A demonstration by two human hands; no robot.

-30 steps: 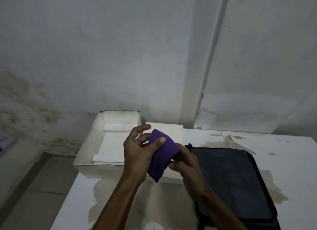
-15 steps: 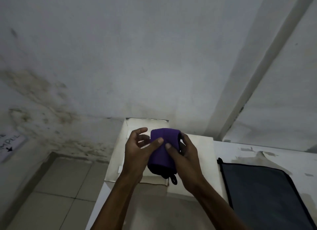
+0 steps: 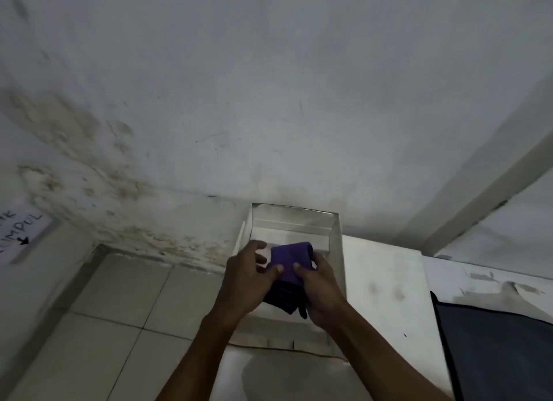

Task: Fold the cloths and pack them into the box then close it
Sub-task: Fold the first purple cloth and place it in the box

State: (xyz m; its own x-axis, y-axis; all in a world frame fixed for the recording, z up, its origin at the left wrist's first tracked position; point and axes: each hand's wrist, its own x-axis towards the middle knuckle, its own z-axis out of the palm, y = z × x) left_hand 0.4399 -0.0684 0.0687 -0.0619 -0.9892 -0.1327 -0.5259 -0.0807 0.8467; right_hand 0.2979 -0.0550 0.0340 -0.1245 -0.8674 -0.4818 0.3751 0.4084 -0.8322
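Observation:
A folded purple cloth [image 3: 291,261] is held between both hands over the open white box [image 3: 336,251]. My left hand [image 3: 247,276] grips its left side with the thumb on top. My right hand [image 3: 320,287] holds its right side, thumb pressed on the fold. The cloth's darker lower end [image 3: 281,299] hangs down inside the box. A dark grey cloth with black edging [image 3: 496,352] lies flat on the white table at the right.
The box stands at the left end of the white table [image 3: 383,281], against the stained wall [image 3: 269,101]. A tiled floor [image 3: 104,326] lies to the left below the table. A paper sign [image 3: 21,233] hangs on the left wall.
Both hands have carried the purple cloth forward and down into the box opening. The view has swung left, so the grey cloth now sits at the right edge.

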